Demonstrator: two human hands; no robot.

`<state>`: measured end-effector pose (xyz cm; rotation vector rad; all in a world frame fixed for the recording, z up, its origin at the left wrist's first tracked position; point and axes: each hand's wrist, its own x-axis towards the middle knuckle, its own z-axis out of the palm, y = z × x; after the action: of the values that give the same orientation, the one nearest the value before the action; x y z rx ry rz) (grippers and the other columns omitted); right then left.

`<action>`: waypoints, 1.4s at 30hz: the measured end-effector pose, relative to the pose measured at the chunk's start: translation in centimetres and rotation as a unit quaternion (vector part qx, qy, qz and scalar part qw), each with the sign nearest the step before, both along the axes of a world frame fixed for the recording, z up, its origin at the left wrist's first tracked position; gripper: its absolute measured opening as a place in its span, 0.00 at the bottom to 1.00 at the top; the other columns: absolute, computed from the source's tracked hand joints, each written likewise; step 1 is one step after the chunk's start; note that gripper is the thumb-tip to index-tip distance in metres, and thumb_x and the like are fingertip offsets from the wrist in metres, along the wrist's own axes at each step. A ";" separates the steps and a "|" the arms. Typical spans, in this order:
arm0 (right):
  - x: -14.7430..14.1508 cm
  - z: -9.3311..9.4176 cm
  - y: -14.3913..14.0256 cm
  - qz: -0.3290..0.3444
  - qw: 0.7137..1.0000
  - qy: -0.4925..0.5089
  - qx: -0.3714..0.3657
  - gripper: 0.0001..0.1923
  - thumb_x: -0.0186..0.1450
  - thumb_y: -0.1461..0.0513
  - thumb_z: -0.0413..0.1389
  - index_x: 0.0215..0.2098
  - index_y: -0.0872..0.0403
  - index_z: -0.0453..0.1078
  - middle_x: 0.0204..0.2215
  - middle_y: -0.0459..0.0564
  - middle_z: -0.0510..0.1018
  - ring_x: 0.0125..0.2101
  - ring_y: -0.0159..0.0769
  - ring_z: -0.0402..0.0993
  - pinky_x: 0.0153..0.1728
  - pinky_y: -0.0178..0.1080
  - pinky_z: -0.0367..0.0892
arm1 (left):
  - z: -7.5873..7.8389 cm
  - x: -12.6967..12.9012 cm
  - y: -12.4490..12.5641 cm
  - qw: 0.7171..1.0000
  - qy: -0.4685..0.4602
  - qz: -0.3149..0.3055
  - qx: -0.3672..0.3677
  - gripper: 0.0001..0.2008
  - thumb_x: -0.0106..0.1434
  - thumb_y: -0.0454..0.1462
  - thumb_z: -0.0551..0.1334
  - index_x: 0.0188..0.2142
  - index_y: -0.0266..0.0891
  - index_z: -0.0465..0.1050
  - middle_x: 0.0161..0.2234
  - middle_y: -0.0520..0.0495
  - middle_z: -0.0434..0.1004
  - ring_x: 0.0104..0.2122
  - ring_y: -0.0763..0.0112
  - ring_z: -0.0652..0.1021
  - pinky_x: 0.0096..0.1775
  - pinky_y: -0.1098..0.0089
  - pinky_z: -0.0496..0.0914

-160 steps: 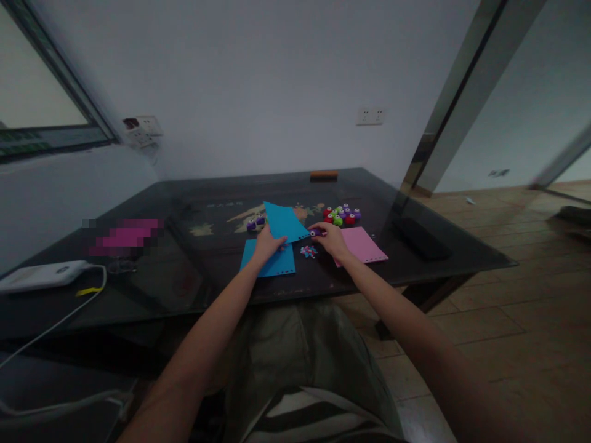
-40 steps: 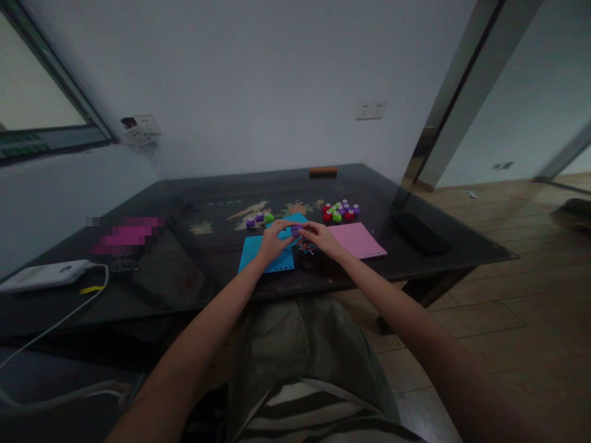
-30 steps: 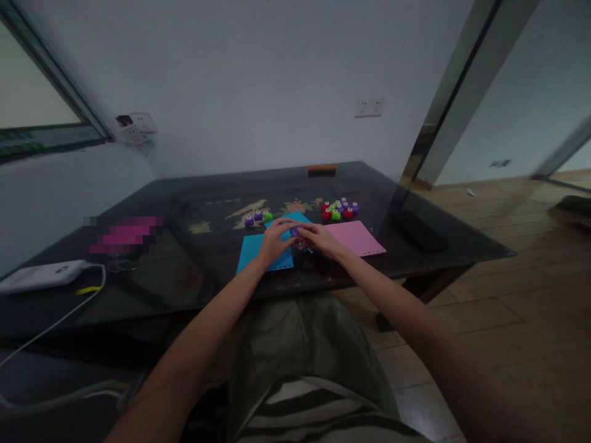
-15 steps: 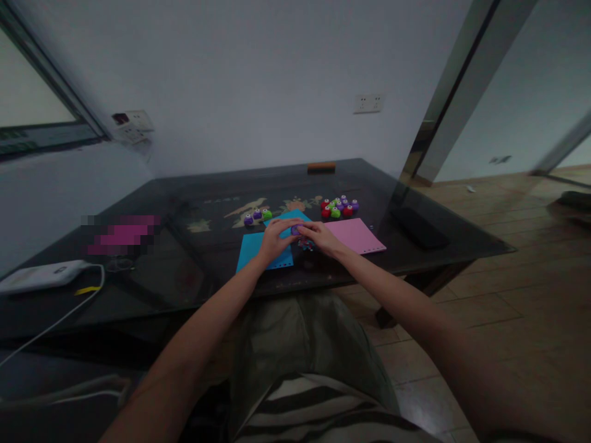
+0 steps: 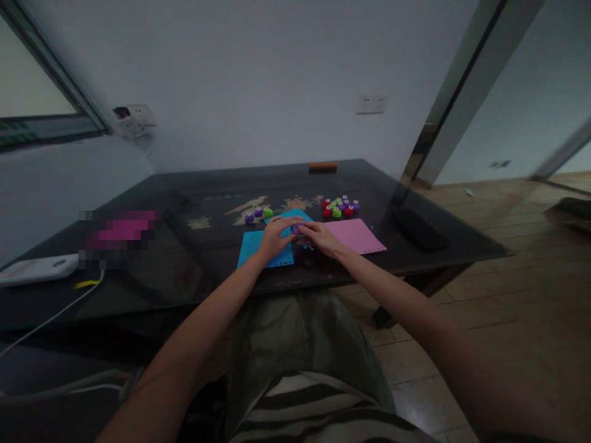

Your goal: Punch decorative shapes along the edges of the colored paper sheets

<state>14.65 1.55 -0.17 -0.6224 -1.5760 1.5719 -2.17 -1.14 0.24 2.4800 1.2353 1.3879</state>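
My left hand (image 5: 273, 237) and my right hand (image 5: 320, 237) meet over a small purple paper punch (image 5: 295, 229), with the fingers of both closed on it. The punch sits on the edge of a blue paper sheet (image 5: 292, 216) that rests partly on a second blue sheet (image 5: 252, 246) on the dark glass table (image 5: 194, 271). A pink sheet (image 5: 357, 236) lies just right of my right hand. Tiny paper cut-outs under my hands are mostly hidden.
A cluster of red, green and purple punches (image 5: 340, 207) sits behind the pink sheet; three more punches (image 5: 258, 214) lie left of the blue paper. A black flat object (image 5: 419, 229) lies at the table's right, a white device (image 5: 36, 269) with cable at far left, an orange block (image 5: 322, 166) at the back edge.
The raised blue sheet has come down flat and my left hand has joined my right on the purple punch. Over the last second both hands hold still; only the view shifts slightly.
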 end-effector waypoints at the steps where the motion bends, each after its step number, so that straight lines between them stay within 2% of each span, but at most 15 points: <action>1: -0.1 0.0 0.0 0.006 1.000 0.008 -0.010 0.17 0.54 0.51 0.62 0.36 0.55 0.73 0.32 0.47 0.78 0.30 0.31 0.74 0.33 0.35 0.71 | 0.0 0.0 -0.1 1.000 -0.001 0.002 0.004 0.15 0.57 0.35 0.64 0.46 0.46 0.72 0.46 0.46 0.77 0.48 0.63 0.75 0.51 0.57 0.64; 6: 0.0 -0.1 0.1 0.029 1.000 -0.002 0.002 0.17 0.57 0.50 0.59 0.36 0.55 0.72 0.28 0.47 0.77 0.29 0.32 0.74 0.29 0.33 0.70 | 0.5 0.1 -0.5 0.999 -0.027 0.013 0.020 0.15 0.58 0.35 0.64 0.46 0.45 0.72 0.46 0.46 0.77 0.48 0.64 0.75 0.51 0.60 0.66; 11: 0.1 0.0 0.2 0.038 0.999 -0.013 0.021 0.17 0.59 0.50 0.57 0.36 0.55 0.71 0.27 0.47 0.76 0.30 0.33 0.74 0.30 0.34 0.70 | 0.5 0.2 -0.6 0.999 -0.031 0.010 0.017 0.14 0.57 0.36 0.64 0.44 0.42 0.73 0.44 0.46 0.77 0.47 0.64 0.75 0.51 0.62 0.67; 18: 0.0 0.0 0.0 0.045 0.999 -0.015 -0.001 0.16 0.60 0.50 0.56 0.35 0.54 0.71 0.26 0.47 0.76 0.29 0.35 0.74 0.29 0.37 0.71 | 0.5 0.3 -0.6 0.999 -0.036 0.000 0.001 0.12 0.57 0.36 0.63 0.42 0.40 0.73 0.42 0.45 0.78 0.44 0.65 0.76 0.48 0.64 0.69; 21: 0.0 0.1 0.0 0.043 0.999 -0.007 -0.014 0.16 0.60 0.50 0.56 0.33 0.55 0.71 0.25 0.47 0.76 0.28 0.35 0.74 0.29 0.37 0.71 | 0.4 0.3 -0.7 0.999 -0.041 0.002 0.000 0.14 0.57 0.38 0.64 0.44 0.39 0.72 0.43 0.44 0.77 0.44 0.65 0.76 0.48 0.64 0.69; 27: 0.0 0.1 -0.1 0.045 0.998 0.001 -0.036 0.15 0.60 0.51 0.57 0.32 0.55 0.71 0.24 0.48 0.76 0.27 0.34 0.74 0.30 0.36 0.71 | 0.4 0.3 -0.7 0.999 -0.036 0.013 0.003 0.13 0.58 0.39 0.63 0.43 0.39 0.72 0.41 0.45 0.78 0.42 0.66 0.77 0.46 0.65 0.70; 35: 0.3 0.4 -0.3 0.054 0.998 0.006 -0.036 0.13 0.58 0.52 0.60 0.31 0.54 0.72 0.25 0.46 0.77 0.27 0.31 0.74 0.27 0.33 0.70 | 0.3 0.3 -0.6 0.999 -0.038 -0.007 0.011 0.13 0.59 0.38 0.62 0.44 0.40 0.72 0.41 0.46 0.78 0.42 0.66 0.77 0.46 0.64 0.70; 42: 0.5 0.6 0.0 0.059 0.992 0.079 -0.083 0.14 0.58 0.54 0.60 0.36 0.56 0.72 0.29 0.49 0.78 0.29 0.32 0.76 0.29 0.33 0.72 | 0.3 0.2 -0.2 0.997 -0.070 -0.025 0.014 0.12 0.58 0.38 0.64 0.43 0.42 0.74 0.43 0.45 0.75 0.45 0.65 0.74 0.49 0.60 0.68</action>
<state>15.17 1.55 0.45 -0.4868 -1.3953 1.8095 -1.97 -1.34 0.51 2.3660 1.1275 1.5467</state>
